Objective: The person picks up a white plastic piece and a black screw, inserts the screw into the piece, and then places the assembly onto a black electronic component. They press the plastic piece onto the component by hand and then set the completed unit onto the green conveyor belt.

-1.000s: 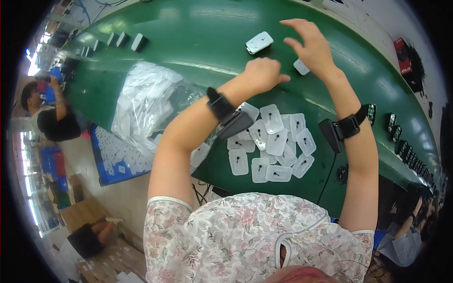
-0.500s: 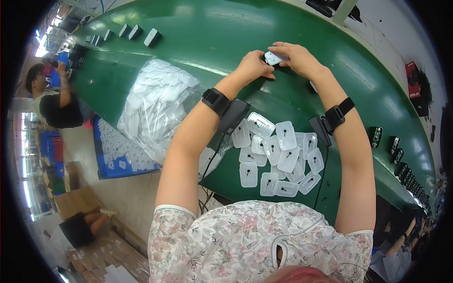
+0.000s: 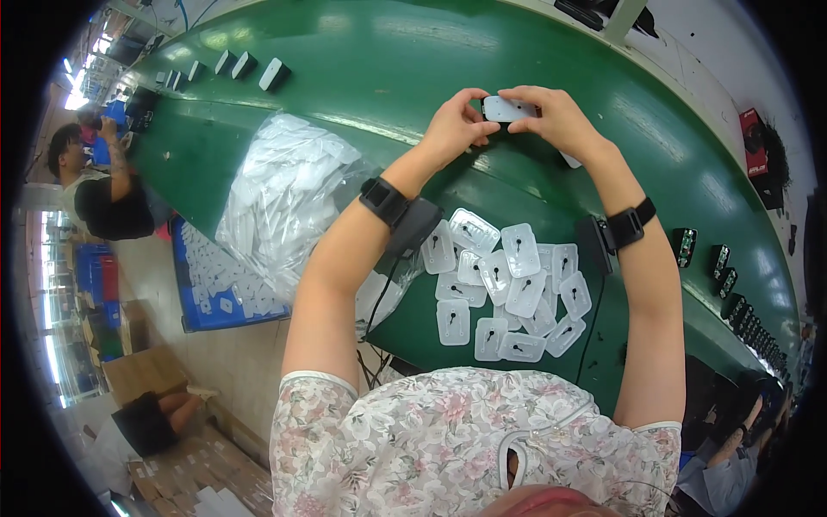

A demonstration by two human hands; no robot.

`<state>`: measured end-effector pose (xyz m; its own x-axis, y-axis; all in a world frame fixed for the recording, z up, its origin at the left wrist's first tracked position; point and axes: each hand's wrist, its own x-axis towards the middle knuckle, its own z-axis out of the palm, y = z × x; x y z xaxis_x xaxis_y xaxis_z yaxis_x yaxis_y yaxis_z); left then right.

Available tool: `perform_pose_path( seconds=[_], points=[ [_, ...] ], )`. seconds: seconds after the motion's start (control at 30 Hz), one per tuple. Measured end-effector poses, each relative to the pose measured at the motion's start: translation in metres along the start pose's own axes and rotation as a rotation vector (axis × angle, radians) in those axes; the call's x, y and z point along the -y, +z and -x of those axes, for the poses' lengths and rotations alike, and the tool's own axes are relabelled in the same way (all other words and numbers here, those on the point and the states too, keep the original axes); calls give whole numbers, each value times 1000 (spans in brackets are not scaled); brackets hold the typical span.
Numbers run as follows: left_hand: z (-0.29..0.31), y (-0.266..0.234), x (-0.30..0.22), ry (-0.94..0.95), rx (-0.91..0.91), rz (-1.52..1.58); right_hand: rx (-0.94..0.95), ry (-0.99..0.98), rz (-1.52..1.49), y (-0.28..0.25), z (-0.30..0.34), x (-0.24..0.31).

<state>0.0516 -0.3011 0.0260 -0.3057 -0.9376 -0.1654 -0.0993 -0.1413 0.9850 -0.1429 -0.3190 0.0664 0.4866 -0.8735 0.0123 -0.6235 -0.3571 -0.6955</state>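
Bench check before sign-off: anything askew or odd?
Mildly: the heaped translucent white rectangular plastic trays overlap at mixed angles, unlike the white-topped black boxes lined up at upper left. Maybe normal; the held white-and-black box shows no obvious damage.

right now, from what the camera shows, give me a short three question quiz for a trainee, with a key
1. True or false: the left hand and the right hand are both at the same white-topped case.
2. In the picture, where is the clear plastic bag relative to the pile of translucent covers?
a) to its right
b) to its left
c) underneath it
3. Fill in: the tabletop is ____ in colour.

Key: 1. True. 2. b. 3. Green.
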Motion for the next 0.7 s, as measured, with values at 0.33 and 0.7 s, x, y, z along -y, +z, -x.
perform_pose_path(
  seconds=[0.33, 0.7],
  points=[
    [78, 16, -34, 242, 157, 246, -128, -238, -5, -14, 92, 63],
    [135, 35, -59, 216, 174, 244, -293, -178, 47, 7, 148, 104]
  ],
)
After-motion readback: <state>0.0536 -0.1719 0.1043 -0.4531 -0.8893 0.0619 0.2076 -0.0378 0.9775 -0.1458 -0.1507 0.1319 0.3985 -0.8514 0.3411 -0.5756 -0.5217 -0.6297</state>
